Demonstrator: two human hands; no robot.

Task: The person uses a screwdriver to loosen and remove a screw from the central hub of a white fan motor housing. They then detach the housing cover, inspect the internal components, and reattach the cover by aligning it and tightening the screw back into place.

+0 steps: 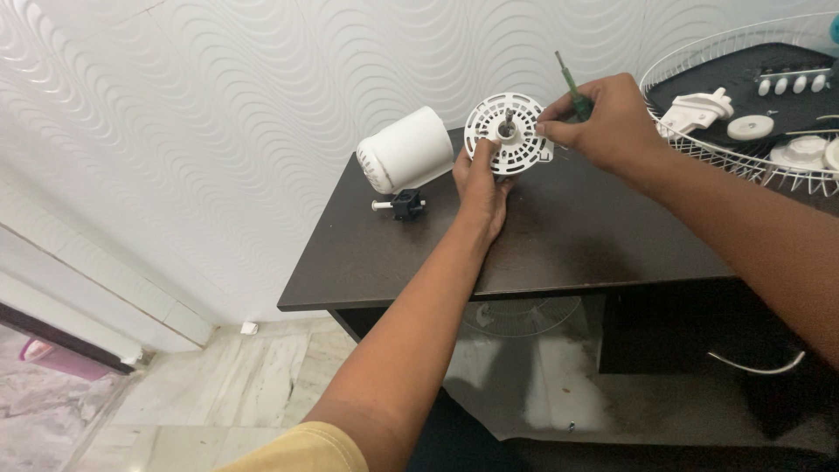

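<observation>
My left hand (479, 183) grips the lower left edge of a round white slotted fan motor plate (516, 131) and holds it upright above a dark table (559, 236). A short metal shaft sticks out of the plate's centre. My right hand (607, 118) holds a green-handled screwdriver (572, 87), its fingers touching the plate's right rim. A white cylindrical motor cover (404, 149) lies on its side at the table's far left, and a small black part with a white pin (402, 205) sits in front of it.
A white wire fan guard (699, 144) rests at the table's right, holding a dark blade piece and several white plastic knobs and parts. Another wire grille (523, 316) sits below the table. A wavy white wall stands behind; a marble floor lies at the left.
</observation>
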